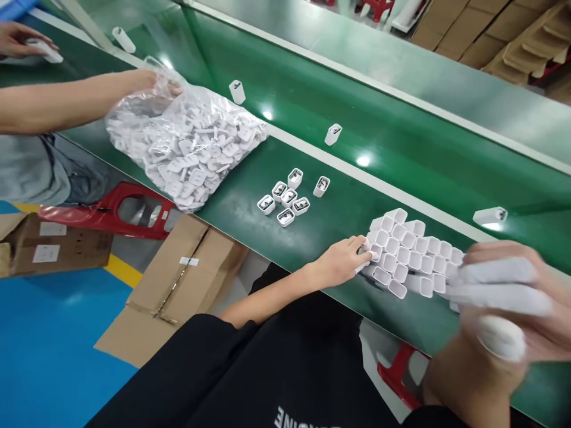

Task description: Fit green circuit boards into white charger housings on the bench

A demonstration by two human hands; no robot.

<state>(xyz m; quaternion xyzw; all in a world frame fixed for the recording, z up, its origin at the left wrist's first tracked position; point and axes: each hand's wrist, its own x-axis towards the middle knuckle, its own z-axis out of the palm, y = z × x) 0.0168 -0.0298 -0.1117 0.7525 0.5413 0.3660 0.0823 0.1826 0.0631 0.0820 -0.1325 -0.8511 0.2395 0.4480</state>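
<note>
My left hand is closed, thumb and fingers pinched at a white plastic casing at the left edge of a packed cluster. The cluster's casings stand upright side by side, open ends up. At the right, my right hand is smeared by motion, with several elongated white casings in its grasp. Skin further right overlaps it, and I cannot tell whether that is another person's hand. Several casings with metal parts inside stand left of the cluster.
Across the green worktop, a clear bag of small white parts has another person's arm reaching into it. Spaced casings line the green strip behind. Below are cardboard boxes and a red stool.
</note>
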